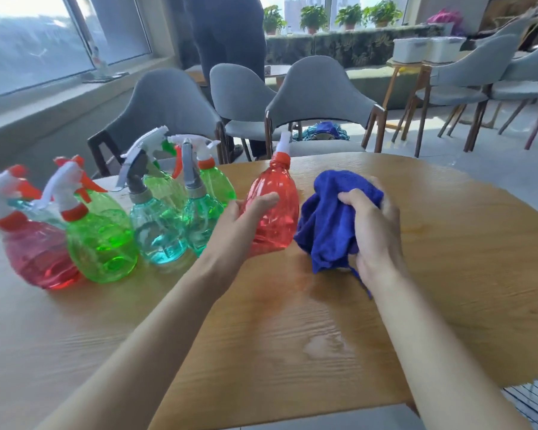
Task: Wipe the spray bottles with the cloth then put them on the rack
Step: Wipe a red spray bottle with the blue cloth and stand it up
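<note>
The left hand is curling its fingers round the upright red spray bottle. The right hand is clutching the blue cloth, bunched just beside the bottle at its three o'clock.

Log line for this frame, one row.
left hand: holds red bottle on table | right hand: grips blue cloth beside it | rack: not in view
</note>
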`<state>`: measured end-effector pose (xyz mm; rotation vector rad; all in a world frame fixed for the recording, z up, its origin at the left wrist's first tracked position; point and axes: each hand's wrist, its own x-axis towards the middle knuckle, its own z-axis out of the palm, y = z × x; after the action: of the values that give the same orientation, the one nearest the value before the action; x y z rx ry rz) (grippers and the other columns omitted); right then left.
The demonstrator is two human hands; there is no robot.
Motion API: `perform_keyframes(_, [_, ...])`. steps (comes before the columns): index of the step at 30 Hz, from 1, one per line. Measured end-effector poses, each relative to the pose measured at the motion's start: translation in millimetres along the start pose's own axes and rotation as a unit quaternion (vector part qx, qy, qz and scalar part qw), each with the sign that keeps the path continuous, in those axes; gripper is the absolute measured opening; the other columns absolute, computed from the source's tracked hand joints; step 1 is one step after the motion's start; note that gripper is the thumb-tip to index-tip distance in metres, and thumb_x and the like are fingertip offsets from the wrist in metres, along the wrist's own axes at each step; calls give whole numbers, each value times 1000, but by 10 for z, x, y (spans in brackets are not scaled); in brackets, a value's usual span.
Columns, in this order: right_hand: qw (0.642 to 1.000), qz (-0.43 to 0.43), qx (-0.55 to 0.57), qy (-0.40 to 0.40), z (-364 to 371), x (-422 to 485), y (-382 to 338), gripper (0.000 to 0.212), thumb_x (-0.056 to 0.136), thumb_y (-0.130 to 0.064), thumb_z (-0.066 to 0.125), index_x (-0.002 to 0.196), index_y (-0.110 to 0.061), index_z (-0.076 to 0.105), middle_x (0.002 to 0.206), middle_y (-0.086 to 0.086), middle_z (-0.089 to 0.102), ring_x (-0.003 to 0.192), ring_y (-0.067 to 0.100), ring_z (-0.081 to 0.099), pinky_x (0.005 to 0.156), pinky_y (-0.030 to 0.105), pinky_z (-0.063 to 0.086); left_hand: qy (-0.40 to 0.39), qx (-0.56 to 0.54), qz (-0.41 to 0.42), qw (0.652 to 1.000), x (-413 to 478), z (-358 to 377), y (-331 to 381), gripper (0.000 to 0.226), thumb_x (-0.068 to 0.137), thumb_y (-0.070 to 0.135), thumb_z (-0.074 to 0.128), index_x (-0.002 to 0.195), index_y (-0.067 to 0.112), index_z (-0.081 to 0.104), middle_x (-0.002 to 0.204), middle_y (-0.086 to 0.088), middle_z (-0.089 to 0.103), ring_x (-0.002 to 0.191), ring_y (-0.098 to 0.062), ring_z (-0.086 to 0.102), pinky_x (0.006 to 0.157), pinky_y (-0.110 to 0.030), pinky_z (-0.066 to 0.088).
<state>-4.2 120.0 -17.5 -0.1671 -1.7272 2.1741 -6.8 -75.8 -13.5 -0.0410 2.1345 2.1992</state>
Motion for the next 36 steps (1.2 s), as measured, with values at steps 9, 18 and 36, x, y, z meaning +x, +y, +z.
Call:
perform_keyframes(9, [983,-150,-76,-74,602,-182,77,22,104,-19,65,124,-27,71,116,-13,74,111,3,68,96,21,52,-15,9,85,996,-206,-129,3,39,101,52,69,134,32,62,120,5,77,109,-18,77,94,-48,64])
perform_keyframes(18, [980,-168,-48,-100,870,-371,200,18,107,-31,53,120,-38,63,125,10,63,116,27,64,102,47,55,21,38,143,989,-245,-223,42,39,101,48,69,136,35,57,109,16,76,99,1,74,84,-18,58])
perform_keyframes(36, [912,-335,-207,-118,771,-577,321,43,105,-23,37,143,-14,55,149,8,37,146,18,38,122,32,30,102,121,215,964,-209,-88,-54,51,101,74,37,135,40,53,116,11,72,112,-16,68,98,-45,55])
